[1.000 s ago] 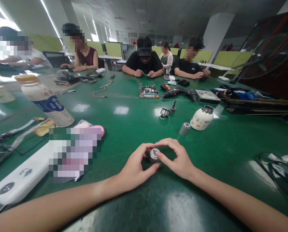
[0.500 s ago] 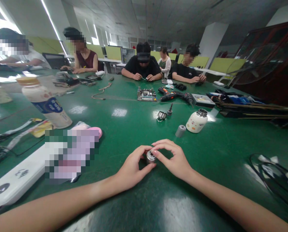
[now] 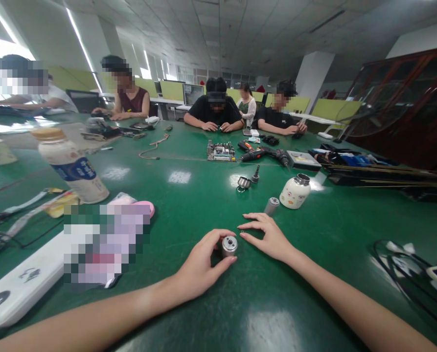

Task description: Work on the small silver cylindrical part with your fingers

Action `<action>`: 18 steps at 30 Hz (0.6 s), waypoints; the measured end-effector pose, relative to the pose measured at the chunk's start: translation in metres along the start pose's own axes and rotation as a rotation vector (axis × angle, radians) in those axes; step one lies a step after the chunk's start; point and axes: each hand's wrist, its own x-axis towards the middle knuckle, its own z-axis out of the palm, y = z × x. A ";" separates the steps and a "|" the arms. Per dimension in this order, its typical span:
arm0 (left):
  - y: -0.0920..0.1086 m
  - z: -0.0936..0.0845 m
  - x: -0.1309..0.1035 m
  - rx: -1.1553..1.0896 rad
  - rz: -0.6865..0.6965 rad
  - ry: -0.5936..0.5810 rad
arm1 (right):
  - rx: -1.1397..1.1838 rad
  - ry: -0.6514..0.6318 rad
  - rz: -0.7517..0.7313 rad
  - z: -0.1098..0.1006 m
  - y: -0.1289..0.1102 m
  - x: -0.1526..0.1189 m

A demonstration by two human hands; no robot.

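Note:
Near the middle of the green table (image 3: 189,210), my left hand (image 3: 207,259) has its fingers wrapped round a small silver metal cylinder (image 3: 229,246), which stands upright with holes in its top. Just to the right, my right hand (image 3: 271,237) is apart from the cylinder. Its thumb and index finger are close together around something tiny that I cannot make out. A second metal cylinder (image 3: 272,206) stands behind my right hand, beside a white jar (image 3: 295,191) with its mouth open. Farther back lie a metal clasp-like part (image 3: 243,184) and a small dark-tipped part (image 3: 255,174).
At the left are a bottle (image 3: 71,168), a white power strip (image 3: 23,274) and a pinkish pouch (image 3: 111,244). Ahead lie a circuit board (image 3: 221,151) and power drills (image 3: 264,152). Black cables (image 3: 394,269) lie at the right. Several people sit around the table.
My right hand has moved off the top of the cylinder to the right. The cylinder's top is now uncovered, still within my left hand. The view has tilted slightly.

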 end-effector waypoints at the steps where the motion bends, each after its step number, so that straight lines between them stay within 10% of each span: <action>1: 0.000 0.000 0.000 0.001 0.002 -0.002 | 0.001 0.002 -0.002 0.000 -0.001 0.000; 18: -0.001 0.003 0.001 -0.031 0.005 0.036 | 0.374 0.182 -0.015 0.000 -0.084 -0.006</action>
